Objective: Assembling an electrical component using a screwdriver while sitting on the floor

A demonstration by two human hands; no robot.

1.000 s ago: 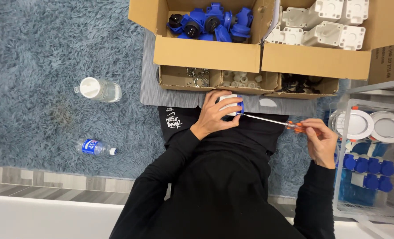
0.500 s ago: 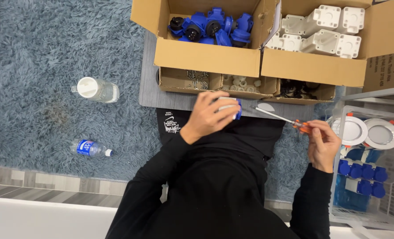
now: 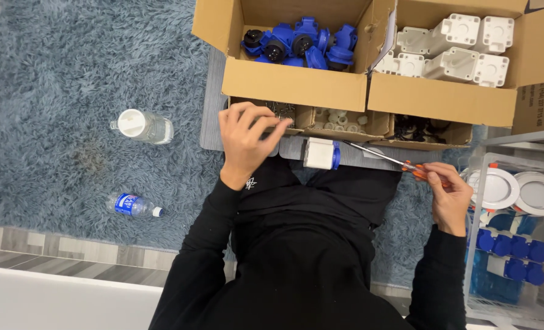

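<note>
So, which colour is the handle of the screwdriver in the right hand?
Orange; the screwdriver handle shows at the right hand, head view.

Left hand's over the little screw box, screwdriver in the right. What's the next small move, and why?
Probably dip the left hand into the small screw compartment and pinch one: its fingers hover right over it, empty, while the white-and-blue part lies on the lap and the right hand holds the screwdriver ready.

A slim metal-shafted screwdriver with an orange handle (image 3: 387, 159) lies slanted across the lap, its handle held at the right, its tip pointing toward a white boxy plastic socket housing with a blue end (image 3: 321, 153). That housing rests on its side, untouched, just below a small open cardboard tray of dark screws (image 3: 281, 110).
</note>
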